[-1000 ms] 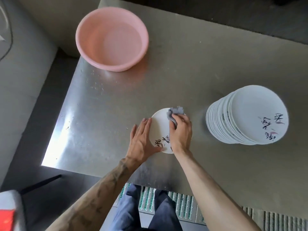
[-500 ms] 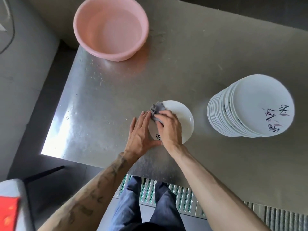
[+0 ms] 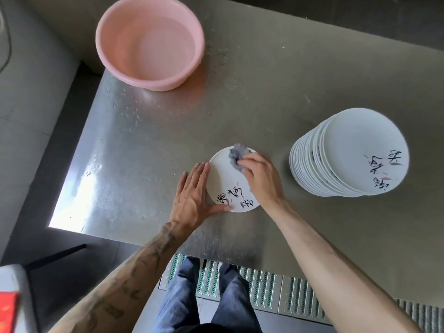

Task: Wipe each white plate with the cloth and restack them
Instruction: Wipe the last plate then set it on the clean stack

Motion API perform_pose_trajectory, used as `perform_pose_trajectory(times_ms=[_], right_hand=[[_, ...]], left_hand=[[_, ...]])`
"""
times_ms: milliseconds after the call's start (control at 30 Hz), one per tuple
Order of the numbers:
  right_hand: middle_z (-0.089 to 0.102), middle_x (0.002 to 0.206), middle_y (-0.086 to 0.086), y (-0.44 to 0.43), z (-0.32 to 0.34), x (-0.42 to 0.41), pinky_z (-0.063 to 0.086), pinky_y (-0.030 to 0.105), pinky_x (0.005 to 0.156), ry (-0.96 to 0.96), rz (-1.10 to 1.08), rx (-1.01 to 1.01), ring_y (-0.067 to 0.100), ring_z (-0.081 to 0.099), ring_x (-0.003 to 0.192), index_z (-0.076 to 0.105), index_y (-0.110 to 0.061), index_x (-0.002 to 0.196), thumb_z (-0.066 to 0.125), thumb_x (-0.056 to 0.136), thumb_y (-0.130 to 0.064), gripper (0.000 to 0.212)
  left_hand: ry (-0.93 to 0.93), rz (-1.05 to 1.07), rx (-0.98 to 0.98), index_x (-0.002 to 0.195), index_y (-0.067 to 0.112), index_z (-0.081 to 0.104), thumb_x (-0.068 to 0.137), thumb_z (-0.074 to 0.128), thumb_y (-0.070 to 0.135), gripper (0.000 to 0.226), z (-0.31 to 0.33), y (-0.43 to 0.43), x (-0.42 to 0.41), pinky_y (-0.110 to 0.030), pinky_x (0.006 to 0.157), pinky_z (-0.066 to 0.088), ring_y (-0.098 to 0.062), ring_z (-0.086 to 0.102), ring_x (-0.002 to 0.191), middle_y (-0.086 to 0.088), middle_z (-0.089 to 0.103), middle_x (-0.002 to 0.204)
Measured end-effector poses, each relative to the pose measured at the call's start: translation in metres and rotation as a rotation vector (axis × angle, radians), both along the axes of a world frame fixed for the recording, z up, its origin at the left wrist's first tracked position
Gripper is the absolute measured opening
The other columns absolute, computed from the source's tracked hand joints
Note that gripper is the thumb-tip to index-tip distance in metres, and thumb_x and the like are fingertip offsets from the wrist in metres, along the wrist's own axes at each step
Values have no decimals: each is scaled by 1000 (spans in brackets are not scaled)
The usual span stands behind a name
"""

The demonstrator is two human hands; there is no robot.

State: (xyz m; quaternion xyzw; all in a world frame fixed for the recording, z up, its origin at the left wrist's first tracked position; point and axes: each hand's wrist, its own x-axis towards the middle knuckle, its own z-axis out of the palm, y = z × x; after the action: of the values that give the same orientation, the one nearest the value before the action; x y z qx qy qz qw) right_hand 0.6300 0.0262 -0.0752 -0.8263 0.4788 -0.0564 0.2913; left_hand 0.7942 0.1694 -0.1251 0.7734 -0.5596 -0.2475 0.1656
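Observation:
A single white plate [image 3: 224,180] with black brush lettering lies flat on the steel table near its front edge. My right hand [image 3: 260,177] presses a crumpled grey cloth [image 3: 236,155] onto the plate's far side. My left hand [image 3: 192,195] lies flat against the plate's left rim, fingers together and thumb at its near edge, steadying it. To the right stands a tall, slightly leaning stack of white plates [image 3: 348,152] with the same lettering on top.
A pink plastic basin [image 3: 150,40] sits at the table's far left corner. The steel table [image 3: 149,140] ends at a left edge and a front edge close to my legs. A green-and-metal floor grate [image 3: 259,287] runs below.
The right hand and cloth have swept from the plate's left side to its far right side, uncovering the lettering. The left hand stays at the rim.

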Motion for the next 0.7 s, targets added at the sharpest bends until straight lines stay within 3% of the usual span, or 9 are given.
perform_pose_trajectory(times_ms=[167,300,500,700], right_hand=[[62,125,-4,26,-1,3,51,38,88,89,-279,-84,23,52,114,72,-18,120,62,95,-9,29],[65,124,-3,39,-5,25,42,29,98,-29,-131,11,24,57,112,75,-17,119,66,93,-10,28],[68,121,-5,69,0,8,49,36,97,-79,126,105,21,59,110,78,-16,112,68,92,-7,24],[70,117,-5,71,0,-22,50,31,96,-75,-115,47,19,64,104,79,-15,112,72,90,-7,24]], left_hand=[[0,-14,20,163,17,16,61,51,98,134,1,-2,0,-47,127,13,-17,17,156,-1,25,168],[0,-8,22,162,13,22,59,58,94,135,2,-3,0,-49,126,17,-19,20,156,-4,28,167],[-37,-18,8,160,10,26,62,60,88,130,6,-3,0,-49,125,22,-21,25,154,-6,31,166],[-21,-20,40,163,14,19,63,57,91,131,9,-2,-1,-48,127,15,-21,18,157,-4,24,168]])
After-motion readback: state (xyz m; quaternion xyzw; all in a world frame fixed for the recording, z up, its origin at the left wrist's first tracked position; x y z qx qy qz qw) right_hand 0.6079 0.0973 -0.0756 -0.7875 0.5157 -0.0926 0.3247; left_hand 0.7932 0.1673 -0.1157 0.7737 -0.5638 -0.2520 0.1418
